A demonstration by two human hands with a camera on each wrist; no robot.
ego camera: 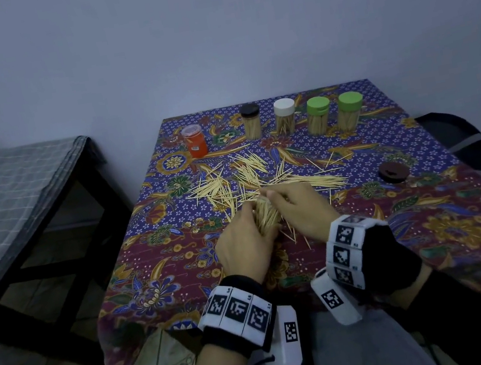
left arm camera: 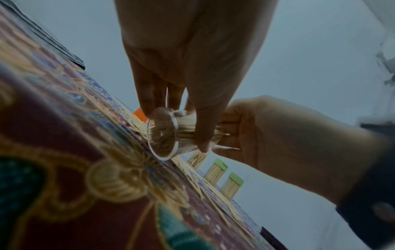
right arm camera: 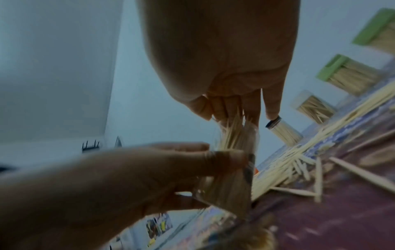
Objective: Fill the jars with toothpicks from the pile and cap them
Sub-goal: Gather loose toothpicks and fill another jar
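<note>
My left hand (ego camera: 244,238) grips a clear uncapped jar (ego camera: 267,216) packed with toothpicks and holds it tilted just above the tablecloth; its round base (left arm camera: 163,135) faces the left wrist camera. The right hand (ego camera: 296,204) is at the jar's mouth, where its curled fingers pinch a bundle of toothpicks (right arm camera: 232,130) whose ends stick into the jar (right arm camera: 226,179). Just beyond both hands the loose toothpick pile (ego camera: 263,175) lies spread across the cloth. A dark loose cap (ego camera: 393,172) lies to the right.
At the back of the table (ego camera: 160,280) stands a row of capped jars: orange (ego camera: 194,141), black-capped (ego camera: 251,120), white-capped (ego camera: 284,115) and two green-capped (ego camera: 318,113) (ego camera: 349,110). A low bench (ego camera: 11,203) stands to the left.
</note>
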